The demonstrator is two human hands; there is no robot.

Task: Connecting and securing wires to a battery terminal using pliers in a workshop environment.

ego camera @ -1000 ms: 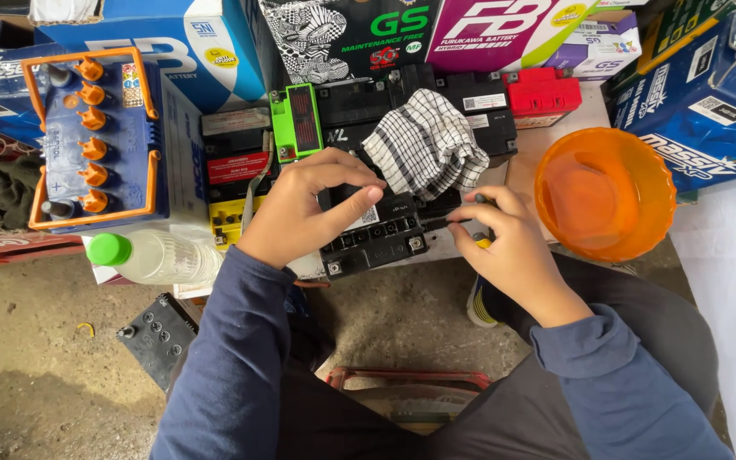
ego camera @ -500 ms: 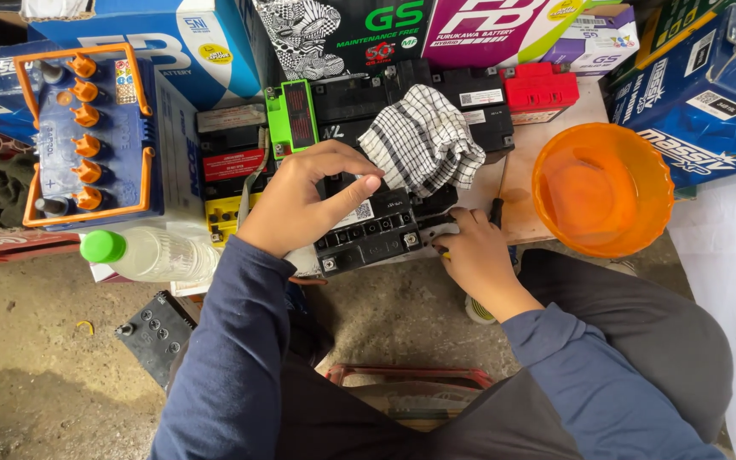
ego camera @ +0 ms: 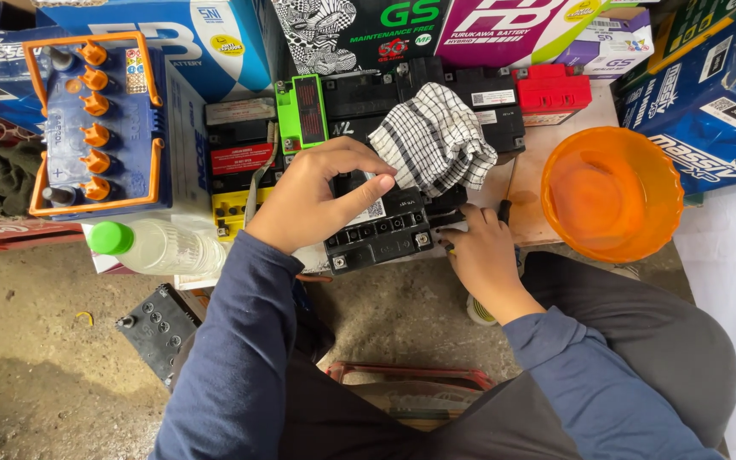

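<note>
Left hand pinching the top of a small black battery, right hand closed around a dark tool beside it, checked cloth behind, orange bowl right.

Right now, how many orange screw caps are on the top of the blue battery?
6 orange screw caps run in a line down the blue battery at far left, from the top cap to the bottom; none seem hidden.

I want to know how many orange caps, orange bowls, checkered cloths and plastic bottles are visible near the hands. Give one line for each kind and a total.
Orange caps on the blue battery: 6
Orange bowl: 1
Checkered cloth: 1
Plastic bottle with green cap: 1
Total: 9
</note>
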